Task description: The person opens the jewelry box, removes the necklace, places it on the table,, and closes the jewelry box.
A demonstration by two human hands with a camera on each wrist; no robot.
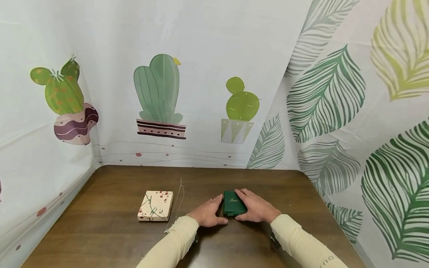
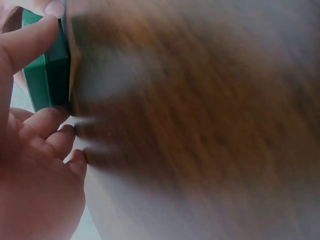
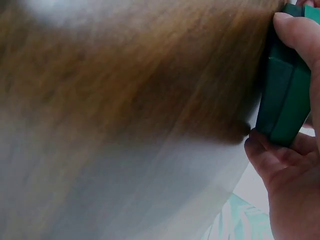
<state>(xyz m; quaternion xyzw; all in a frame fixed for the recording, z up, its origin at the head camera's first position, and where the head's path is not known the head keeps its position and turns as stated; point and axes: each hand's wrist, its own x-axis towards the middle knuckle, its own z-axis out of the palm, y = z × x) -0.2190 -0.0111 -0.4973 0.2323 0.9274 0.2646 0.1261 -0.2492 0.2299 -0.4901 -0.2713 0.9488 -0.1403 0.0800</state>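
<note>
A small green box [image 1: 233,204] with gold lettering on its lid lies on the brown table, between the two hands. My right hand [image 1: 256,207] grips it from the right, thumb at the near side and fingers at the far side. The right wrist view shows the thumb and fingers against the green box [image 3: 285,85]. My left hand [image 1: 208,213] rests at the left side with thumb and fingers spread, fingertips next to the box's left edge. In the left wrist view the thumb passes in front of the green box [image 2: 47,75]; whether it presses is unclear.
A cream square box [image 1: 155,206] with a red and green floral print sits to the left on the wooden table [image 1: 110,223]. Between it and the left hand lies a thin cord [image 1: 181,190]. Printed curtains [image 1: 204,44] stand behind the table.
</note>
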